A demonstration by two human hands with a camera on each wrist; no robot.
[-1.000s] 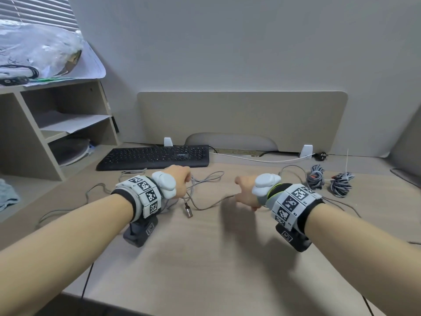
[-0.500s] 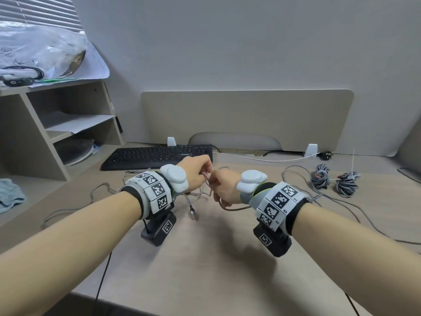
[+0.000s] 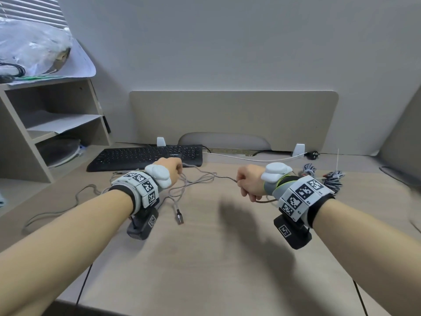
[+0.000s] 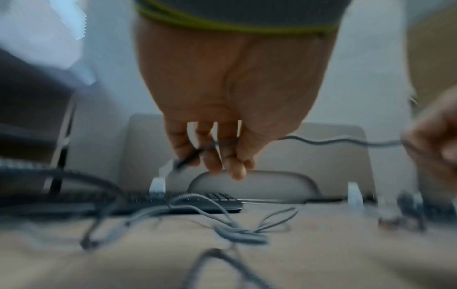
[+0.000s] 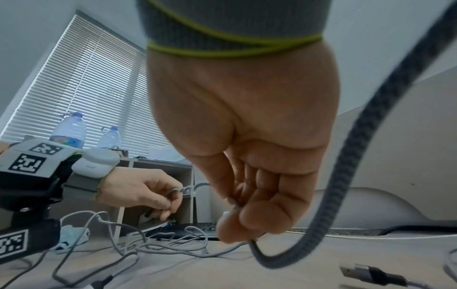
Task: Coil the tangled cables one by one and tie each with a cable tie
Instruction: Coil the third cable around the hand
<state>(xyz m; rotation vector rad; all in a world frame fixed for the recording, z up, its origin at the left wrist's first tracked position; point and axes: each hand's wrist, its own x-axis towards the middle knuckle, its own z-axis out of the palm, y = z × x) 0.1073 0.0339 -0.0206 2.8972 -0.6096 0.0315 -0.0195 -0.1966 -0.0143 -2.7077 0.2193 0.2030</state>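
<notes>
Gripping cable (image 3: 224,178), hands apart.

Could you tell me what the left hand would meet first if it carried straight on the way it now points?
Most likely the black keyboard, which lies just beyond the left hand; depth is hard to judge, and the hand looks raised, so it might pass above.

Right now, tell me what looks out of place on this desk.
A loose grey cable sprawls tangled across the desk, its plug lying free. The left hand and right hand each grip it. Two coiled bundles sit tidy.
</notes>
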